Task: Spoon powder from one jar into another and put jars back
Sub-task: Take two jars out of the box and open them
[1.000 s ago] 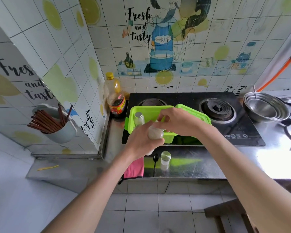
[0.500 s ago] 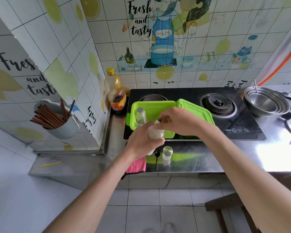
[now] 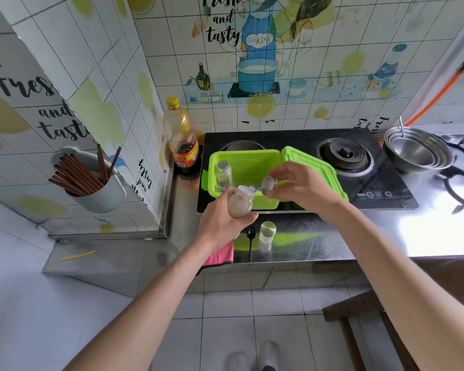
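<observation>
My left hand [image 3: 220, 223] grips the powder jar [image 3: 240, 203], right fingers [image 3: 279, 195] pinch its removed lid [image 3: 269, 184]; spooning and return remain.

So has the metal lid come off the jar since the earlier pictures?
Yes. The right hand now holds the metal lid up and to the right of the powder jar, over the green box; earlier it sat on the jar.

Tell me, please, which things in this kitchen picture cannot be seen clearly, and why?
- Powder jar, head view: lower part hidden by left hand.
- Metal lid: inner side turned away, partly covered by right hand fingers.
- Green box: front contents hidden by both hands.
- Sauce bottle label: too small to read.
- Pink cloth: mostly behind the left forearm.
</observation>
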`<action>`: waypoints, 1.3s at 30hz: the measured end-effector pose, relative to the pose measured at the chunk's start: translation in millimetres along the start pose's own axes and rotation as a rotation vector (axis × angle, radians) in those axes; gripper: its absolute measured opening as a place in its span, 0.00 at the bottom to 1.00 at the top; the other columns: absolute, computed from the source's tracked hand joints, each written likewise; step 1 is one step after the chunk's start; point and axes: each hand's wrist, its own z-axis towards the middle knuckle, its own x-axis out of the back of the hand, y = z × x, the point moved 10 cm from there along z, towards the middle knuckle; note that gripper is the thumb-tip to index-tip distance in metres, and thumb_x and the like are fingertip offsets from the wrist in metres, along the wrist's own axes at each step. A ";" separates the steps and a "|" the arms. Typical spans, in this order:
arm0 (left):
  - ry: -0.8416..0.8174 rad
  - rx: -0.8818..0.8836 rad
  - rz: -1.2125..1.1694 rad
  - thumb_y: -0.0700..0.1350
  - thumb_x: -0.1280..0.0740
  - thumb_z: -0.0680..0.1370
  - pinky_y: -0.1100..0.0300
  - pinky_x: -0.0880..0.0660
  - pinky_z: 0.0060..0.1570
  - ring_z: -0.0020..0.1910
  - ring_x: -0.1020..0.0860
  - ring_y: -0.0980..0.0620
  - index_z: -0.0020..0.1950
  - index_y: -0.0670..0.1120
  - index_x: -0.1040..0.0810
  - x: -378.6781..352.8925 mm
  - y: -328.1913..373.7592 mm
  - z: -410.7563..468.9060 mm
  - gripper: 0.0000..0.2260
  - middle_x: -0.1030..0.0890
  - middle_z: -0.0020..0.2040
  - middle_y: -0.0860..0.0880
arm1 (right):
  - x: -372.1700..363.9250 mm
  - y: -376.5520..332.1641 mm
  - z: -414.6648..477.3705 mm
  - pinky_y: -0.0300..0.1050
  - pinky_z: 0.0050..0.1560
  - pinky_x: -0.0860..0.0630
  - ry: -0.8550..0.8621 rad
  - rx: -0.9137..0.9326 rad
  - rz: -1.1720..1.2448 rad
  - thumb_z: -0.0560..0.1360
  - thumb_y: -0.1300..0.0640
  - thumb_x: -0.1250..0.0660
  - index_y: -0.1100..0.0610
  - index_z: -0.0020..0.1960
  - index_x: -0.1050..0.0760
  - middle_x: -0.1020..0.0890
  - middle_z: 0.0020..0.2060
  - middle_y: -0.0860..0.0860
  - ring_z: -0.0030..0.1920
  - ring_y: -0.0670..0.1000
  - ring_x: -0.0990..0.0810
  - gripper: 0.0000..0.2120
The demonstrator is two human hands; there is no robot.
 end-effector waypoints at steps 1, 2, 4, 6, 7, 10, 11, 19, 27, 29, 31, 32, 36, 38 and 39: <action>0.008 -0.007 0.012 0.65 0.23 0.68 0.44 0.17 0.46 0.43 0.16 0.53 0.58 0.58 0.26 -0.1 -1.6 -1.4 0.24 0.17 0.48 0.55 | 0.0 11.7 -3.0 0.45 0.48 0.15 0.020 -0.038 0.053 0.70 0.65 0.20 0.58 0.58 0.21 0.15 0.51 0.51 0.49 0.54 0.14 0.19; 0.017 -0.016 0.024 0.65 0.23 0.68 0.45 0.17 0.46 0.43 0.16 0.54 0.58 0.58 0.26 0.1 -2.3 -2.4 0.25 0.17 0.48 0.55 | -0.2 22.7 -5.3 0.48 0.49 0.14 0.040 -0.070 0.097 0.70 0.65 0.20 0.57 0.57 0.21 0.15 0.51 0.51 0.51 0.55 0.14 0.18; 0.031 -0.022 0.042 0.64 0.23 0.69 0.45 0.18 0.46 0.44 0.17 0.54 0.58 0.59 0.26 -3.1 -5.6 -3.9 0.23 0.17 0.48 0.56 | -0.8 46.6 -11.1 0.46 0.47 0.15 0.081 -0.138 0.174 0.70 0.65 0.21 0.58 0.58 0.21 0.15 0.53 0.54 0.51 0.54 0.14 0.18; 0.042 -0.016 0.059 0.63 0.23 0.69 0.45 0.18 0.47 0.44 0.17 0.54 0.57 0.60 0.26 -7.1 -9.2 -6.4 0.22 0.18 0.48 0.57 | -1.6 70.3 -17.9 0.41 0.44 0.16 0.110 -0.208 0.246 0.71 0.67 0.22 0.61 0.58 0.22 0.15 0.55 0.57 0.48 0.51 0.14 0.19; 0.043 -0.013 0.071 0.63 0.24 0.68 0.45 0.19 0.48 0.45 0.18 0.54 0.57 0.60 0.26 -8.7 -10.4 -7.7 0.22 0.18 0.48 0.58 | -2.6 81.3 -20.8 0.40 0.42 0.16 0.113 -0.241 0.269 0.71 0.68 0.22 0.61 0.58 0.23 0.15 0.54 0.58 0.46 0.50 0.15 0.18; 0.025 0.014 0.087 0.67 0.27 0.67 0.45 0.19 0.49 0.46 0.17 0.52 0.57 0.60 0.26 -17.4 -17.1 -6.9 0.24 0.18 0.48 0.58 | -3.9 115.2 -26.7 0.38 0.40 0.18 0.119 -0.325 0.300 0.72 0.68 0.23 0.60 0.59 0.22 0.15 0.54 0.59 0.43 0.46 0.16 0.18; 0.023 0.024 0.085 0.68 0.27 0.66 0.45 0.19 0.49 0.46 0.17 0.52 0.57 0.60 0.26 -19.7 -20.6 -5.7 0.24 0.18 0.48 0.58 | -3.8 126.1 -27.1 0.38 0.39 0.19 0.126 -0.346 0.296 0.72 0.68 0.23 0.61 0.59 0.22 0.15 0.53 0.58 0.41 0.45 0.16 0.18; 0.016 0.064 0.081 0.65 0.26 0.68 0.44 0.19 0.48 0.45 0.18 0.52 0.54 0.56 0.25 -32.6 -36.4 7.7 0.21 0.17 0.46 0.56 | -2.0 220.1 -17.7 0.41 0.37 0.22 0.186 -0.533 0.177 0.71 0.67 0.23 0.60 0.60 0.22 0.17 0.48 0.56 0.42 0.50 0.19 0.19; 0.022 0.099 0.133 0.65 0.26 0.68 0.47 0.19 0.51 0.49 0.19 0.57 0.60 0.58 0.24 -39.9 -48.9 31.9 0.24 0.18 0.51 0.59 | -13.8 290.9 8.9 0.50 0.43 0.17 0.196 -0.624 0.045 0.69 0.62 0.20 0.56 0.59 0.18 0.15 0.44 0.53 0.40 0.53 0.15 0.19; 0.027 0.112 0.122 0.62 0.24 0.70 0.48 0.19 0.51 0.49 0.19 0.57 0.60 0.59 0.24 -41.7 -50.4 37.1 0.22 0.18 0.50 0.60 | -17.6 303.9 15.1 0.55 0.51 0.16 0.190 -0.632 0.001 0.69 0.60 0.20 0.52 0.58 0.18 0.14 0.49 0.53 0.46 0.55 0.14 0.18; 0.025 0.125 0.121 0.57 0.21 0.72 0.51 0.20 0.51 0.48 0.19 0.58 0.59 0.57 0.23 -46.7 -53.2 44.4 0.20 0.18 0.50 0.59 | -18.5 316.3 22.3 0.57 0.52 0.16 0.203 -0.646 -0.013 0.69 0.57 0.21 0.50 0.58 0.18 0.14 0.49 0.52 0.48 0.55 0.14 0.18; 0.025 0.128 0.123 0.55 0.21 0.72 0.52 0.20 0.51 0.47 0.19 0.58 0.59 0.57 0.23 -48.4 -53.4 45.4 0.19 0.17 0.49 0.59 | -19.8 319.0 24.5 0.57 0.51 0.15 0.208 -0.647 -0.017 0.69 0.57 0.21 0.50 0.57 0.18 0.14 0.49 0.52 0.48 0.55 0.14 0.17; 0.013 0.135 0.148 0.55 0.21 0.72 0.57 0.22 0.45 0.45 0.20 0.58 0.56 0.57 0.24 -58.6 -57.4 47.9 0.17 0.17 0.47 0.58 | -27.5 328.4 28.7 0.53 0.54 0.17 0.187 -0.671 -0.034 0.70 0.58 0.22 0.48 0.54 0.19 0.15 0.47 0.51 0.51 0.56 0.15 0.15; -0.008 0.132 0.151 0.56 0.21 0.72 0.61 0.23 0.44 0.46 0.20 0.59 0.56 0.58 0.24 -64.1 -59.5 48.3 0.18 0.17 0.47 0.59 | -31.4 337.9 28.3 0.55 0.54 0.17 0.184 -0.703 -0.001 0.69 0.58 0.21 0.47 0.52 0.20 0.15 0.46 0.51 0.51 0.58 0.15 0.15; -0.016 0.133 0.149 0.56 0.21 0.72 0.63 0.24 0.44 0.46 0.20 0.59 0.57 0.58 0.24 -65.8 -60.5 48.4 0.18 0.17 0.48 0.60 | -32.1 342.9 28.0 0.57 0.54 0.16 0.189 -0.722 0.014 0.68 0.57 0.20 0.45 0.49 0.21 0.14 0.46 0.52 0.50 0.59 0.15 0.15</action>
